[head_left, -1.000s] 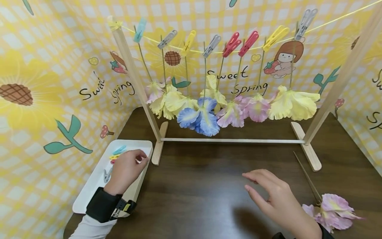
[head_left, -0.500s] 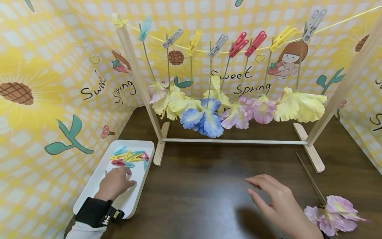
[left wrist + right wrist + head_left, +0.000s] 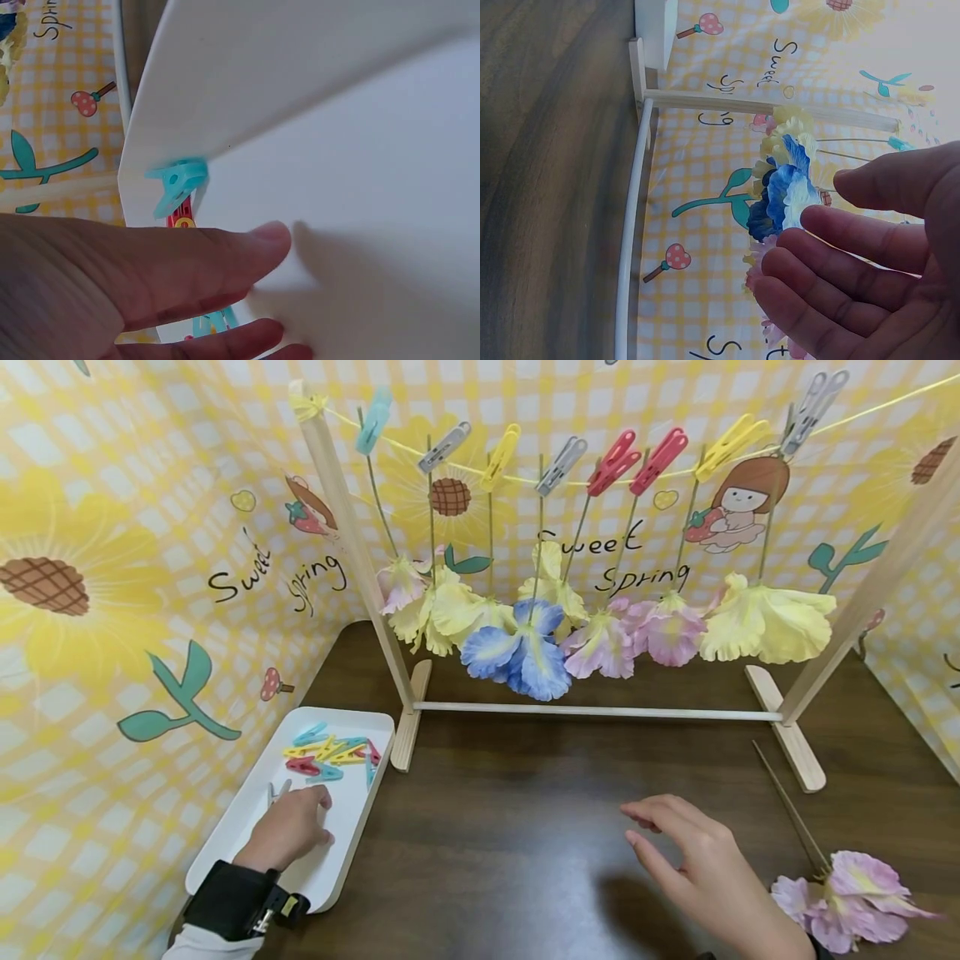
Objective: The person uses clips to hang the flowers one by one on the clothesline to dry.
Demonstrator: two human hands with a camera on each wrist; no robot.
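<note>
My left hand (image 3: 288,827) is low over the white tray (image 3: 201,860), thumb and fingers apart with nothing between them in the left wrist view. Just behind its knuckles a grey clothespin (image 3: 279,791) shows, partly hidden by the hand. Farther back in the tray lies a pile of blue, yellow and red clothespins (image 3: 330,752). Held above the table, my right hand (image 3: 697,860) has its fingers relaxed and holds nothing. To its right a pink artificial flower (image 3: 862,897) lies on the table, stem pointing away toward the rack.
A wooden rack (image 3: 341,535) stands at the back with a yellow string (image 3: 885,412) across it. Several clothespins on the string hold flowers upside down, a blue flower (image 3: 525,647) among them. A white crossbar (image 3: 600,711) joins the rack's feet. Yellow checked cloth surrounds the dark table (image 3: 487,827).
My left hand has come down and toward me in the tray, uncovering the pile of clothespins, and its fingers have spread. The right hand has hardly moved. The head view has shifted slightly.
</note>
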